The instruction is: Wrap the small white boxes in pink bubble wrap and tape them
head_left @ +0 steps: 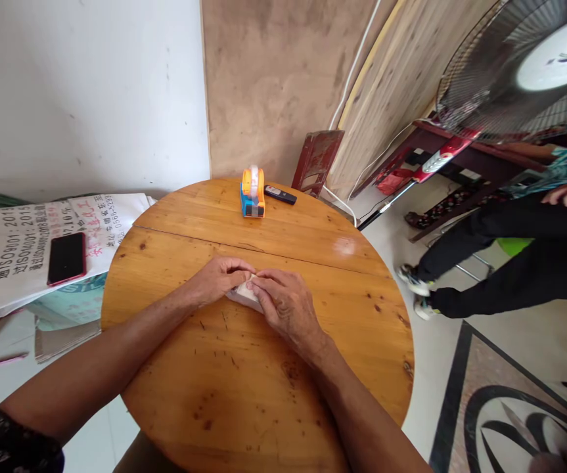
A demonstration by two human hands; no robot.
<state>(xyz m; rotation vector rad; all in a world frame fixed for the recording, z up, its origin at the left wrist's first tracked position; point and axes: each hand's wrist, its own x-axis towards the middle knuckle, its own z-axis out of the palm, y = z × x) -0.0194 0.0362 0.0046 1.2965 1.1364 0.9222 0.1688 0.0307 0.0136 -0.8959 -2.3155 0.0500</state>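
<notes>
Head view: one small pale packet is held between left hand and right hand, fingers nearly meeting, on or just above the wooden table. Judged light, fairly stiff, crushable; best gripped by its ends.

Under the fingers spreads a round golden-brown counter of knotty wood, smooth and glossy as if varnished, while the small whitish block between them looks matt, its material too covered to tell. Beyond the fingers are an orange-and-blue tape dispenser and a slim black oblong object, both apparently smooth plastic; far left of the fingers, a black rectangular phone with a smooth, glass-like face lies on creased, matt white printed sheeting.
</notes>
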